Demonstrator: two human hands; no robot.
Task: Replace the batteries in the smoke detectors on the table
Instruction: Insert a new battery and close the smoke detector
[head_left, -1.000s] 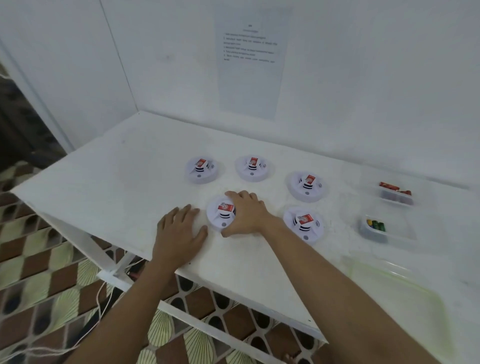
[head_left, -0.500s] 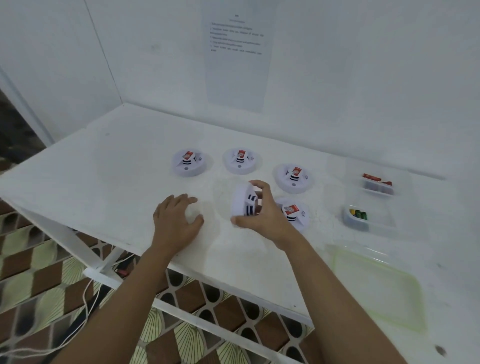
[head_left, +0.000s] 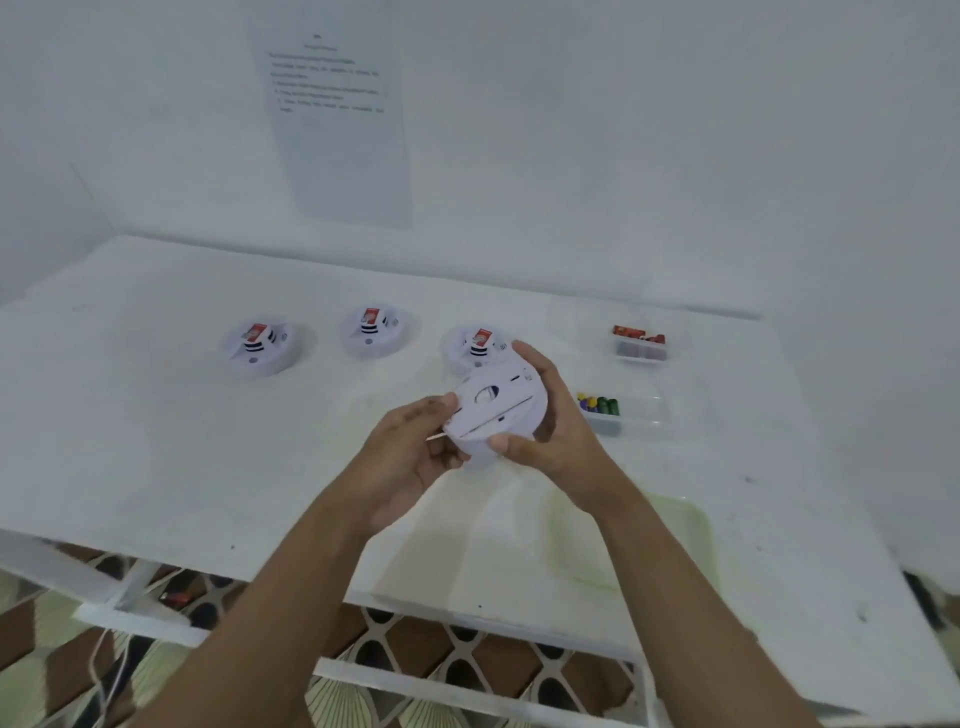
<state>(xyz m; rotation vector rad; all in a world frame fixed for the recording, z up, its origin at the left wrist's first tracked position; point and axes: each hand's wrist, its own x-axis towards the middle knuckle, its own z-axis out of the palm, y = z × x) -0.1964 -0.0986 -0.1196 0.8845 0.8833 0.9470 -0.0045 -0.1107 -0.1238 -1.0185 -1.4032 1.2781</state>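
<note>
- While the tabletop (head_left: 156, 415) carries everything else, the smoke detector (head_left: 493, 410) is held clear above it, right of the middle, with its flat back turned to the camera.
- Sheet of paper (head_left: 337, 130) on the wall behind the far edge: the printed lines are too blurred to read.
- Pale green tray (head_left: 675, 525) near the front right corner: partly crossed by the right forearm. Its contents, if any, cannot be made out.
- Smoke detector, by judgement: a light, stiff plastic shell, smooth and inclined to slip. It is best taken by the rim from both sides, leaving a thumb free for the back cover. The thin clips are probably the fragile part. Its face and battery are turned away, unseen.
- Other detectors (head_left: 262, 343): three in a row toward the far edge, each with a red-labelled piece on top. The rightmost is partly blocked by fingers. Whatever lies behind the hands is hidden.
- Right hand (head_left: 556, 431): fingers curled over the far rim, thumb on the near rim, gripping the detector.
- Left hand (head_left: 410, 457): fingers curled under the left rim, thumb tip on the back.
- Box of red batteries (head_left: 639, 345) near the far right corner, and box of green batteries (head_left: 602, 410) just beside the right hand. The counts are unclear.
- Thin pale sliver (head_left: 434, 438) at the left fingers: identity cannot be told.
</note>
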